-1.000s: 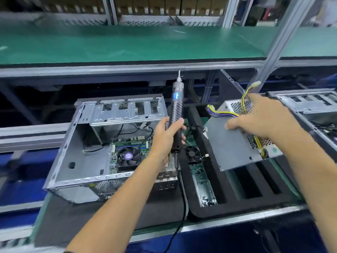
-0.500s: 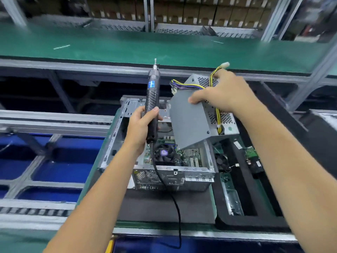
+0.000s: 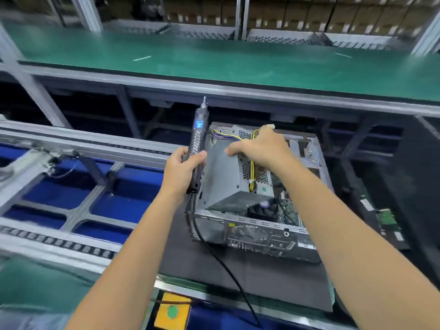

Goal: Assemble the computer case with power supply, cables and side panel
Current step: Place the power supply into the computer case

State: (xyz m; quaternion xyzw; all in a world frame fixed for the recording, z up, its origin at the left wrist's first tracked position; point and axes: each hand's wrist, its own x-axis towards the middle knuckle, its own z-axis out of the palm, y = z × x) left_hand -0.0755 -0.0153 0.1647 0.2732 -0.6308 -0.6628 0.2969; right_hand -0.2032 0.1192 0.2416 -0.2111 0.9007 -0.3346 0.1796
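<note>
The right hand [image 3: 260,148] now carries the power supply [image 3: 228,177] down into the left end of the computer case [image 3: 262,231]; a second ago it is holding the box out to the right, above the black foam tray, and half a second ago above the case. The box now sits tilted inside the case walls, its near corner over the fan [image 3: 263,211]. The left hand [image 3: 182,170], gripping the screwdriver [image 3: 197,144], now stands just beside the left face of the power supply, where earlier it is well apart. The case now lies right of centre in view.
</note>
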